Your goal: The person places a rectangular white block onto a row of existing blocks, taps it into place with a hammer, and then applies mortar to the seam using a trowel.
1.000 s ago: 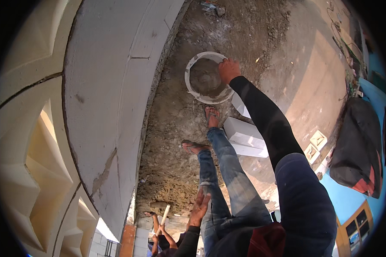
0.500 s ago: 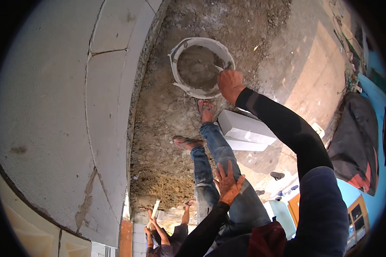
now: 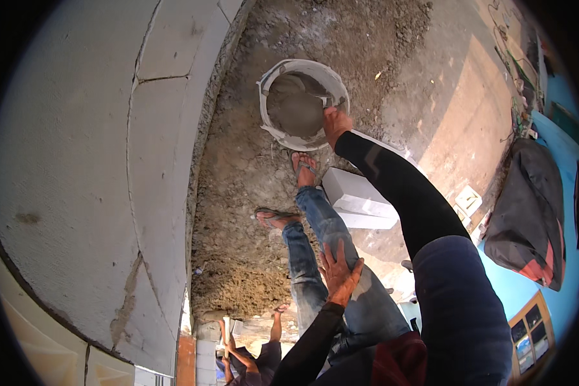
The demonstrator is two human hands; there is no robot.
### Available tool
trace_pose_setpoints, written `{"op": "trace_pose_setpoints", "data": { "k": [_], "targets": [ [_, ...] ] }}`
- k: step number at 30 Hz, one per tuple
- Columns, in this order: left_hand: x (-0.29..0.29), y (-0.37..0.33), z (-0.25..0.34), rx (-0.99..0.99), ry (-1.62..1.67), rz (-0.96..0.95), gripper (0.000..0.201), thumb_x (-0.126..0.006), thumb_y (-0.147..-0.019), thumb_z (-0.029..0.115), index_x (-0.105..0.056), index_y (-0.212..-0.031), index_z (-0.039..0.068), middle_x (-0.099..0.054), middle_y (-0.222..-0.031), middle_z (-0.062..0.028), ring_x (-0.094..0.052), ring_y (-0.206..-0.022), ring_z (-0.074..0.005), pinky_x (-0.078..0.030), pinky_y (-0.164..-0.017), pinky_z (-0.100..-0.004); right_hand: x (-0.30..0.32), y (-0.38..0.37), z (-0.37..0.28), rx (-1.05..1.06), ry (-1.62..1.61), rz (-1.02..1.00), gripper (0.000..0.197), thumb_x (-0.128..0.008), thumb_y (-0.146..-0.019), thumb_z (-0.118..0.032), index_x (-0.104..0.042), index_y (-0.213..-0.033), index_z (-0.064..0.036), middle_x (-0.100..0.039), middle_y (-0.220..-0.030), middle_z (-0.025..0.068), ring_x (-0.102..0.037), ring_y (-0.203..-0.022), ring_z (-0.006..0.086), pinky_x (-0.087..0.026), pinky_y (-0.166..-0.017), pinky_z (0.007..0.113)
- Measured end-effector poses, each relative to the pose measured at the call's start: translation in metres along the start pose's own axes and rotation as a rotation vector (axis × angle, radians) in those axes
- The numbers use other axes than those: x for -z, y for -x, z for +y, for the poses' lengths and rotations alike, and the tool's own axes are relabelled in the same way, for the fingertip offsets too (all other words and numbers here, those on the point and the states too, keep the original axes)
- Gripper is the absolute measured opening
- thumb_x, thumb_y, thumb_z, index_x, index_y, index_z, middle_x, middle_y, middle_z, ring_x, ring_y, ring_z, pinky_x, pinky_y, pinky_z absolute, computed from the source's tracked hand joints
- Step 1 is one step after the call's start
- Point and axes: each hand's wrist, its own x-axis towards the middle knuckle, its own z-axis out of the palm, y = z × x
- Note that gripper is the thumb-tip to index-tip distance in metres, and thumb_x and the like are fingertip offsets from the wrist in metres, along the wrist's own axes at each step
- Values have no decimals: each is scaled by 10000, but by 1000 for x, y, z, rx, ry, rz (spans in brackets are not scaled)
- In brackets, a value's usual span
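A white bucket with a mortar-smeared rim stands on the dirt, holding wet grey mortar. My right hand is closed at the bucket's right side, gripping what looks like a trowel; only a pale bit of its neck shows. A smooth mound of mortar covers its blade inside the bucket. My left hand lies with fingers spread on the leg of my jeans, holding nothing.
A wall of pale blocks rises along the left. White blocks lie beside my sandalled foot. Another person grips a pale handle at the bottom. A black and red bag is at the right.
My right hand has shifted slightly left at the bucket, and a smooth mound of mortar now shows beside it. My left hand has stayed on my leg.
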Motion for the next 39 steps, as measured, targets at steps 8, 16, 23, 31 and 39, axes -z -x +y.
{"op": "trace_pose_setpoints", "data": {
  "k": [8, 16, 23, 31, 39],
  "targets": [
    [-11, -1, -7, 7, -21, -6, 901, -694, -858, 550, -266, -1588, 240, -121, -1644, -240, -82, -1507, -511, -133, -1151, -716, 0, 36, 31, 79, -188, -55, 203, -616, -906, -222, -706, -1012, -73, -746, -864, 110, -742, -838, 297, -576, -677, 428],
    [-18, 0, -18, -48, -102, 10, 901, -670, -853, 594, -278, -1584, 240, -164, -1634, -232, -133, -1485, -531, -172, -1137, -724, -18, 53, 51, 228, -356, -41, 366, -617, -941, -437, -645, -1106, -111, -724, -826, 147, -713, -794, 357, -563, -717, 469],
    [-15, -2, -10, -31, -135, -3, 891, -678, -857, 588, -288, -1577, 238, -170, -1632, -229, -123, -1494, -522, -191, -1128, -734, -21, 61, -6, 32, -610, -60, 400, -627, -930, -469, -696, -1089, -109, -721, -818, 176, -716, -811, 373, -565, -768, 468],
    [-17, -1, -5, -28, -158, 2, 869, -669, -869, 573, -288, -1578, 245, -170, -1635, -227, -140, -1485, -532, -192, -1129, -733, -23, 47, 22, 90, -1174, -319, 476, -647, -940, -479, -709, -1182, -75, -687, -822, 95, -647, -733, 273, -509, -686, 391],
    [-22, 0, -9, -53, -168, 52, 864, -653, -872, 557, -288, -1584, 229, -220, -1616, -237, -172, -1477, -529, -213, -1113, -741, 14, 107, 73, -109, -1668, -647, 432, -668, -973, -393, -661, -1270, -80, -454, -619, -80, -397, -511, 21, -320, -466, 211]
  ]
}}
